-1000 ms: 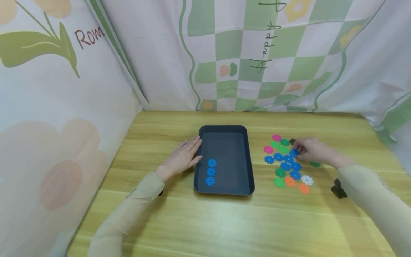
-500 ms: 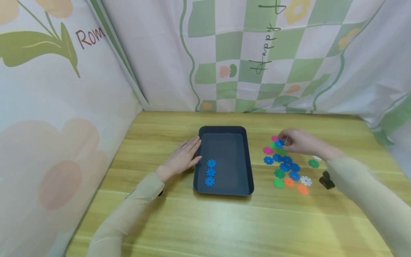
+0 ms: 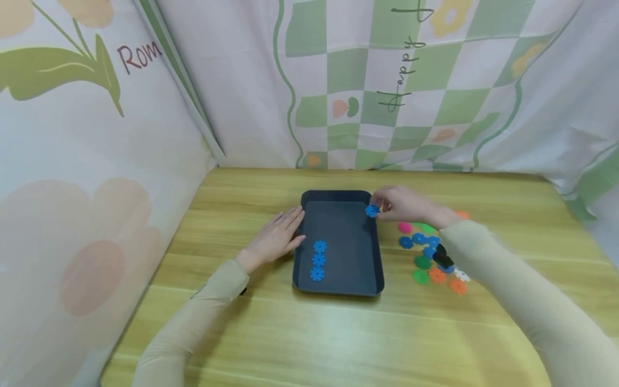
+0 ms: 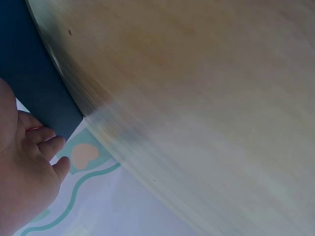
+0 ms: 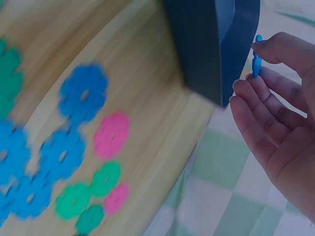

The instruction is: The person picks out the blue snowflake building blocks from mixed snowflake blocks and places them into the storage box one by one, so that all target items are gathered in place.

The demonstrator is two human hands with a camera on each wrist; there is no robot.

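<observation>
In the head view my right hand (image 3: 401, 204) pinches a blue snowflake disc (image 3: 372, 210) above the right rim of a dark grey tray (image 3: 350, 269). The right wrist view shows that disc (image 5: 257, 56) edge-on between thumb and fingers. My left hand (image 3: 275, 236) rests against the tray's left side with its fingers straight. In the left wrist view the left hand (image 4: 34, 157) touches the tray wall (image 4: 34, 64). Inside the tray, three blue discs (image 3: 318, 260) lie in a column near the left wall.
Right of the tray lies a loose group of blue, green, pink, orange and white discs (image 3: 437, 276), partly hidden by the right forearm (image 3: 488, 252). The wooden table (image 3: 309, 338) ends at the back against a checked curtain (image 3: 382, 113).
My right hand has lifted a blue disc from the loose group and carried it left to the tray's right rim. The left hand and tray have stayed put.
</observation>
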